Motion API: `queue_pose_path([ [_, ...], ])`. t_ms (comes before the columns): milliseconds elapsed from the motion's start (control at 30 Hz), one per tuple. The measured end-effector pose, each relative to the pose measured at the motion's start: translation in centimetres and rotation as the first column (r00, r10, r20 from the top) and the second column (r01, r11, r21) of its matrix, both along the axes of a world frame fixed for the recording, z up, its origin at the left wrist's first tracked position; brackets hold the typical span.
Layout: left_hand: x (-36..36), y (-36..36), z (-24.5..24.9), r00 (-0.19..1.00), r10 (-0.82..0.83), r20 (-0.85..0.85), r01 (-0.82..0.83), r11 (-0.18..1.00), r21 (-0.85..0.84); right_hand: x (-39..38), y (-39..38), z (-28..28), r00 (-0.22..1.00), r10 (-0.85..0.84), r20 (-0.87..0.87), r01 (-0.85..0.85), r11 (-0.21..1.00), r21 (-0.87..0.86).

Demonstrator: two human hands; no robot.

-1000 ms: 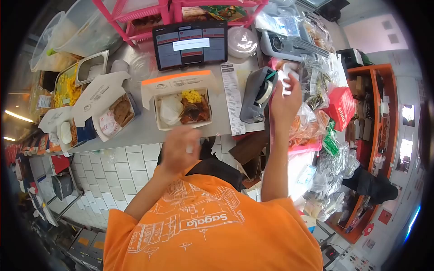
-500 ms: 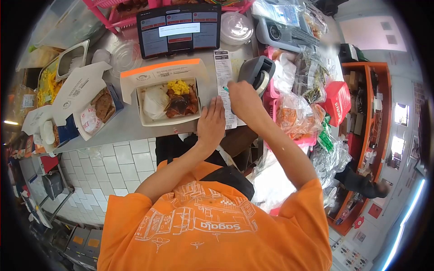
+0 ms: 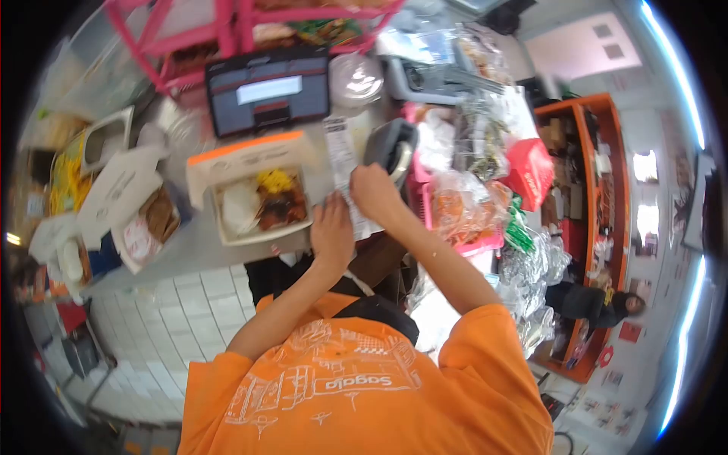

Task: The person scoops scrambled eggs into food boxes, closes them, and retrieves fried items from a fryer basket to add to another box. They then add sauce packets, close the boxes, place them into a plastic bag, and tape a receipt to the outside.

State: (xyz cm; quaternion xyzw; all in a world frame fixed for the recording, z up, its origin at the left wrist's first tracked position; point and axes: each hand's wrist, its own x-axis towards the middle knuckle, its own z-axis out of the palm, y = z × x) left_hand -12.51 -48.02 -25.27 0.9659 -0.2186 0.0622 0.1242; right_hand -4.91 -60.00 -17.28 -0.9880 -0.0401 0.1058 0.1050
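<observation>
A long printed receipt (image 3: pixel 340 155) lies on the steel counter below the tablet. My left hand (image 3: pixel 332 227) rests flat on its left edge, fingers extended and holding nothing. At the receipt's right side, my right hand (image 3: pixel 374 193) is closed; in the current view the thing in its fingers is blurred and mostly hidden. The black tape dispenser (image 3: pixel 390 148) stands just beyond my right hand. To the left of my left hand sits an open food box (image 3: pixel 265 231) with yellow shreds, dark glazed meat and a white wrapped bundle.
A tablet (image 3: pixel 267 91) stands behind the food box. More open boxes (image 3: pixel 140 224) are at the left. Pink crates (image 3: pixel 243 34) stand at the back. Plastic bags and a red package (image 3: pixel 529 174) are at the right. A person (image 3: pixel 588 303) is farther right.
The whole view has shifted and blurred, with the counter items now lower and farther left. My hands remain at the receipt. The person at the right shows more fully.
</observation>
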Motion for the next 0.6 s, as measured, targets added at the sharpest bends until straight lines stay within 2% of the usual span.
queue_pose_path([
  [33, 0.0, 0.3, -0.1, 0.999, -0.012, -0.035, 0.012, 1.0, -0.014, -0.6, -0.3, 0.6, 0.999, -0.038, -0.013, 0.038, 0.999, 0.016],
  [67, 0.1, 0.5, 0.0, 0.998, -0.025, -0.057, 0.024, 1.0, -0.011, -1.3, -0.5, 3.2, 0.98, -0.137, 0.146, 0.125, 0.988, 0.087],
  [100, 0.1, 0.5, -0.1, 0.996, -0.05, -0.078, 0.049, 0.999, -0.014, -1.8, -1.3, 4.3, 0.87, -0.298, 0.392, 0.156, 0.922, 0.353],
  [133, 0.0, 0.7, -1.3, 0.998, -0.041, -0.039, 0.041, 0.999, 0.018, -1.2, -3.2, 4.8, 0.707, -0.294, 0.644, 0.055, 0.93, 0.364],
  [167, 0.2, 0.4, -2.7, 0.999, -0.031, 0.007, 0.031, 0.999, 0.044, -0.7, -4.9, 5.9, 0.641, -0.354, 0.681, -0.002, 0.887, 0.462],
  [200, 0.2, 0.7, -1.7, 0.99, -0.059, -0.126, 0.07, 0.994, 0.088, 0.5, -5.7, 4.6, 0.565, -0.598, 0.569, 0.021, 0.699, 0.715],
  [233, 0.2, 1.1, -0.4, 0.991, -0.124, -0.049, 0.131, 0.977, 0.17, 0.7, -5.9, 5.2, 0.582, -0.747, 0.32, 0.187, 0.506, 0.842],
  [267, 0.6, 1.1, 1.0, 0.984, -0.131, -0.118, 0.152, 0.969, 0.196, 2.0, -7.0, 2.4, 0.584, -0.756, 0.295, 0.189, 0.48, 0.856],
  [300, 1.1, 0.7, 1.7, 0.974, -0.122, -0.189, 0.166, 0.958, 0.235, 3.4, -7.7, -0.7, 0.551, -0.721, 0.419, 0.12, 0.566, 0.816],
  [367, 1.9, 0.6, 1.3, 0.963, -0.096, -0.252, 0.14, 0.977, 0.163, 3.0, -7.3, -0.2, 0.599, -0.735, 0.319, 0.196, 0.52, 0.831],
  [400, 2.0, 0.6, 1.9, 0.965, -0.128, -0.229, 0.171, 0.969, 0.179, 3.0, -7.1, -1.5, 0.556, -0.718, 0.419, 0.215, 0.612, 0.761],
  [433, 1.9, 0.7, 2.8, 0.956, -0.156, -0.248, 0.176, 0.983, 0.059, 3.1, -7.0, -2.9, 0.516, -0.689, 0.508, 0.248, 0.688, 0.682],
  [467, 1.4, 1.2, 3.9, 0.943, -0.184, -0.277, 0.175, 0.983, -0.059, 3.0, -6.4, -3.1, 0.486, -0.717, 0.5, 0.261, 0.665, 0.699],
  [500, 0.8, 1.9, 5.2, 0.938, -0.215, -0.272, 0.213, 0.976, -0.036, 2.9, -5.9, -3.5, 0.462, -0.709, 0.533, 0.219, 0.674, 0.706],
  [567, -0.9, 3.2, 8.4, 0.92, -0.357, -0.16, 0.317, 0.92, -0.232, 2.5, -6.6, -3.5, 0.401, -0.729, 0.555, 0.213, 0.663, 0.718],
  [600, -1.7, 4.7, 8.9, 0.927, -0.373, -0.024, 0.359, 0.905, -0.227, 2.8, -6.8, -3.4, 0.452, -0.751, 0.482, 0.219, 0.617, 0.756],
])
